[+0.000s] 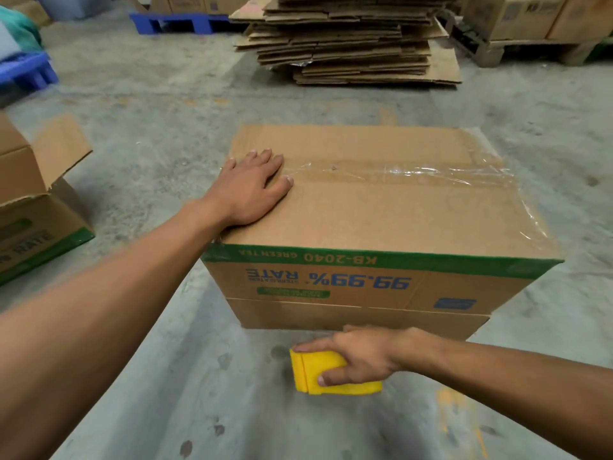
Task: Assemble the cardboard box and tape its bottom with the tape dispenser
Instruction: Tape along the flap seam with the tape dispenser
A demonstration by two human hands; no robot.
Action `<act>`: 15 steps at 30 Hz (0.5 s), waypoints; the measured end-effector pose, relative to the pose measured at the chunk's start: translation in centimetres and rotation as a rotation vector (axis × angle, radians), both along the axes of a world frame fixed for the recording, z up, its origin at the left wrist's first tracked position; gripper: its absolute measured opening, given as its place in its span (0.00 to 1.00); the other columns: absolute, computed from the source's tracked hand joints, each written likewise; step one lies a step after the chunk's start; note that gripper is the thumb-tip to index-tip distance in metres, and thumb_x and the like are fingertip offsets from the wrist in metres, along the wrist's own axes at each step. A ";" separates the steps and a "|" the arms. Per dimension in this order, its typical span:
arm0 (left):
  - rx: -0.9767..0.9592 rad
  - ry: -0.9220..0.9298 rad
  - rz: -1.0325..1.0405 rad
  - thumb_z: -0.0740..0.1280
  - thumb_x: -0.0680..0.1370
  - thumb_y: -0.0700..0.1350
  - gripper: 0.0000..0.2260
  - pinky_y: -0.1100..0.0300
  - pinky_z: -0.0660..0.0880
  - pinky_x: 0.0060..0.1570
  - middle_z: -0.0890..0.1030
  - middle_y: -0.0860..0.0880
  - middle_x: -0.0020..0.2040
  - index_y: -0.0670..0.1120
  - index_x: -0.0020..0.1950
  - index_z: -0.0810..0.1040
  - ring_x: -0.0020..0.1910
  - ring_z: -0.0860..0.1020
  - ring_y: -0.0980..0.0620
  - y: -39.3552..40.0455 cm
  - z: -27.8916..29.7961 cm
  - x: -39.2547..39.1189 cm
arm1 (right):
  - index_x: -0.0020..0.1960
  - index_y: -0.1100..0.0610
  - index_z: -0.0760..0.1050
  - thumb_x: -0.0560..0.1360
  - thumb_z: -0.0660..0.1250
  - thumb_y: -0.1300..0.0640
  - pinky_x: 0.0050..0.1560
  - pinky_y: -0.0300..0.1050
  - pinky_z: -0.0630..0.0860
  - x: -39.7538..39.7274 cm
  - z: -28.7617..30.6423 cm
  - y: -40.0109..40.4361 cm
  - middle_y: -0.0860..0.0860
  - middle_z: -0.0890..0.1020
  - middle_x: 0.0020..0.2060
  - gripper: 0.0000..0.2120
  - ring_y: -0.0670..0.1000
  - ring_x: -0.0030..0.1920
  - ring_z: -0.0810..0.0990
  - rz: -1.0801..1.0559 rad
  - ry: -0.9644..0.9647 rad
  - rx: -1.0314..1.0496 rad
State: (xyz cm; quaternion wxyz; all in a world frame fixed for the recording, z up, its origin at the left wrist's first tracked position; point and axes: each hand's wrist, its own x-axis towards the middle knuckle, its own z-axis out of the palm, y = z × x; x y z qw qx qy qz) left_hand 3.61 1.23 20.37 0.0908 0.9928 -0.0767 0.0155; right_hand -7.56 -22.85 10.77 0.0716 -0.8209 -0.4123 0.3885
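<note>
A brown cardboard box (381, 220) stands upside down on the concrete floor, its printed text inverted and its bottom flaps facing up. Clear tape (414, 174) runs along the centre seam and wrinkles down over the right edge. My left hand (252, 187) lies flat with straight fingers on the left end of the seam. Below the box's near side, my right hand (358, 356) grips a yellow tape dispenser (318, 373) just above the floor, apart from the box.
An assembled box with open flaps (36, 200) stands at the left. A tall stack of flattened cartons (345, 41) lies on the floor behind. Blue pallets (179, 21) and a wooden pallet with boxes (530, 31) line the back.
</note>
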 end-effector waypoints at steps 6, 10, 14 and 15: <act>-0.144 0.014 0.010 0.55 0.80 0.62 0.28 0.46 0.47 0.76 0.57 0.49 0.80 0.52 0.78 0.61 0.79 0.53 0.49 0.3 -0.1 -0.1 | 0.69 0.42 0.75 0.79 0.68 0.51 0.53 0.37 0.79 1.5 13.3 1.7 0.43 0.78 0.67 0.19 0.39 0.53 0.82 -0.134 0.300 0.477; -0.290 0.091 0.141 0.50 0.73 0.74 0.39 0.50 0.53 0.74 0.62 0.46 0.78 0.50 0.76 0.63 0.77 0.58 0.46 -0.5 2.3 -1.1 | 0.66 0.42 0.77 0.77 0.67 0.54 0.28 0.38 0.78 6.5 19.8 0.2 0.55 0.86 0.46 0.18 0.46 0.29 0.81 -0.305 0.476 0.785; -0.316 -0.028 0.046 0.56 0.75 0.62 0.20 0.39 0.63 0.67 0.77 0.50 0.64 0.60 0.65 0.74 0.65 0.72 0.47 -0.6 2.4 -0.8 | 0.67 0.38 0.74 0.72 0.72 0.43 0.22 0.39 0.71 12.5 22.3 -2.1 0.54 0.73 0.24 0.24 0.46 0.17 0.70 -0.473 0.694 0.940; -0.276 -0.013 0.033 0.55 0.75 0.62 0.23 0.41 0.62 0.68 0.77 0.52 0.63 0.56 0.65 0.74 0.66 0.71 0.49 -0.5 2.5 -0.5 | 0.67 0.38 0.74 0.70 0.74 0.41 0.23 0.39 0.71 13.4 22.4 -2.8 0.54 0.72 0.24 0.27 0.46 0.16 0.69 -0.504 0.718 0.975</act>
